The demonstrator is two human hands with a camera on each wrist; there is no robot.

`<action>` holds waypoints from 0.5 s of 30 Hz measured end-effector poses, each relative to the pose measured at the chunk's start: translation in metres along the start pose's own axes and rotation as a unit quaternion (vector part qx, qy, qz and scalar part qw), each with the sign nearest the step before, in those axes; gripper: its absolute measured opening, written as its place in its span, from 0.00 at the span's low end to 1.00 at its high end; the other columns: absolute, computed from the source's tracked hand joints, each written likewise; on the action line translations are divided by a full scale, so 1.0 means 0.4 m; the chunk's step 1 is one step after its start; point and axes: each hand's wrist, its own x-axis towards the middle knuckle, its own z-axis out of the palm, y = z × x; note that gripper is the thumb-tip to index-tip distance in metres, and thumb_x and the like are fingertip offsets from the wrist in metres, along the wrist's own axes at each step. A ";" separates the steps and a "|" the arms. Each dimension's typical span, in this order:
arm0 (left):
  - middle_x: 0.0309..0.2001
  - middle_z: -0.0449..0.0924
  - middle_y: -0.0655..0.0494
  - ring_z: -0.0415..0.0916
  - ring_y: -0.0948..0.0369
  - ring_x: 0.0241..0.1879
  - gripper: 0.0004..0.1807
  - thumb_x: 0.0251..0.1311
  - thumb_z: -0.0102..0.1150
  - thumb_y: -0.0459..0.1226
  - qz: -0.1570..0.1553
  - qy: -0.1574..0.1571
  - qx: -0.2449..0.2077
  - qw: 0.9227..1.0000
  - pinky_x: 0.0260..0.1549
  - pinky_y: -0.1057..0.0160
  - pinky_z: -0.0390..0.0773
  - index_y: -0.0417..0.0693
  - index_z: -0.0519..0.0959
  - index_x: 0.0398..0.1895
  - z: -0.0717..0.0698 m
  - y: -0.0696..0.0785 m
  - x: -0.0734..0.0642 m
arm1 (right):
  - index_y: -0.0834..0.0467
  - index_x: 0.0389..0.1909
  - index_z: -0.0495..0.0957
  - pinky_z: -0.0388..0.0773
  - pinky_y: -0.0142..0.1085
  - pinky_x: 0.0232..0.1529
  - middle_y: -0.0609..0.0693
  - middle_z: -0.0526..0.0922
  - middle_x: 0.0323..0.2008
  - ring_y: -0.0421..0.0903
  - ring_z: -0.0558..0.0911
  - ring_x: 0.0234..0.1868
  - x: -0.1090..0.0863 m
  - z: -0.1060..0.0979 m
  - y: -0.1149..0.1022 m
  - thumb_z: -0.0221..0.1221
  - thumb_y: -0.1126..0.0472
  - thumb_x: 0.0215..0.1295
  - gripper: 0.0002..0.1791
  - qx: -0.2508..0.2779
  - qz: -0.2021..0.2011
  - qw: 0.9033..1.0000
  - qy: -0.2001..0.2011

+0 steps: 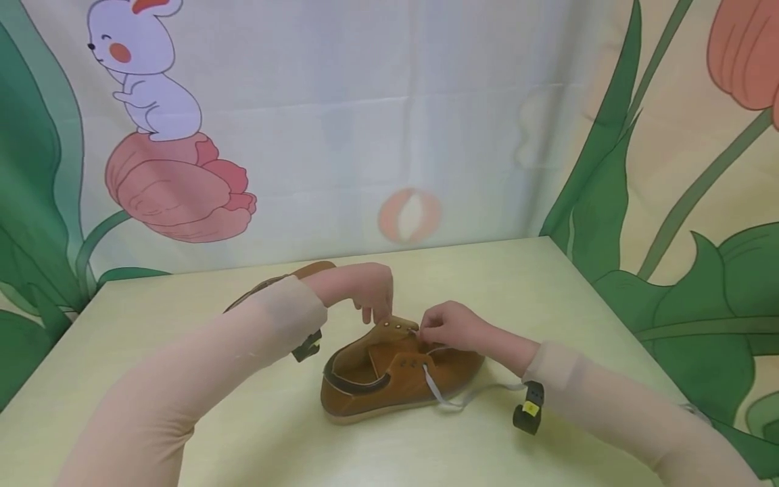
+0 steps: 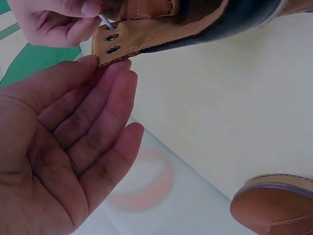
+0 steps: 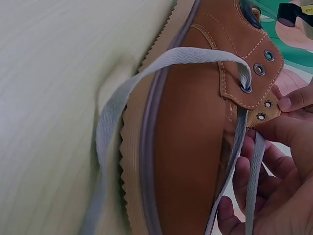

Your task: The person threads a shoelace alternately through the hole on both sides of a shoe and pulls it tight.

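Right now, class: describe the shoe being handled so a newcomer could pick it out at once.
On the pale table, find the left hand and right hand near the middle. Both are at one brown shoe, its toe pointing right in the head view. Unlike the other shoe, partly hidden behind the left sleeve, it shows a grey lace on its near side.

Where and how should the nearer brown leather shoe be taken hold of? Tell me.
Probably by the rounded heel, coming from the left: the brown leather shoe sits upright, its heel faces left and is uncovered, whereas the left grip holds the far eyelet flap and the right grip pinches the gray lace beside it.
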 end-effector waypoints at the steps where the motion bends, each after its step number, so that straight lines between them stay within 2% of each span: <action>1: 0.38 0.92 0.50 0.88 0.61 0.32 0.08 0.60 0.63 0.34 -0.001 0.000 -0.002 1.000 0.34 0.64 0.83 0.45 0.90 0.38 0.000 -0.001 0.000 | 0.62 0.29 0.84 0.74 0.31 0.39 0.50 0.88 0.30 0.39 0.78 0.35 -0.001 0.000 0.001 0.59 0.64 0.68 0.09 0.001 -0.002 1.000 0.003; 5: 0.38 0.92 0.50 0.89 0.60 0.34 0.08 0.62 0.63 0.34 0.003 0.001 -0.008 1.000 0.37 0.63 0.85 0.44 0.90 0.39 -0.001 -0.005 0.000 | 0.62 0.29 0.84 0.74 0.31 0.41 0.50 0.88 0.30 0.39 0.78 0.36 -0.002 0.002 0.004 0.60 0.62 0.69 0.10 -0.001 -0.008 1.000 0.013; 11: 0.38 0.92 0.50 0.90 0.59 0.36 0.09 0.64 0.62 0.34 0.005 -0.006 -0.010 1.000 0.37 0.65 0.84 0.44 0.90 0.41 -0.002 0.004 -0.001 | 0.62 0.29 0.80 0.69 0.31 0.32 0.48 0.82 0.25 0.40 0.71 0.28 0.010 0.012 0.013 0.62 0.59 0.70 0.12 -0.022 -0.013 0.999 0.035; 15: 0.38 0.92 0.50 0.89 0.60 0.35 0.09 0.63 0.63 0.33 0.007 -0.003 -0.012 1.000 0.38 0.64 0.85 0.45 0.90 0.42 0.000 0.004 -0.002 | 0.63 0.42 0.80 0.68 0.30 0.33 0.50 0.79 0.30 0.39 0.71 0.30 0.028 0.016 0.025 0.60 0.58 0.73 0.11 -0.049 -0.042 0.998 0.016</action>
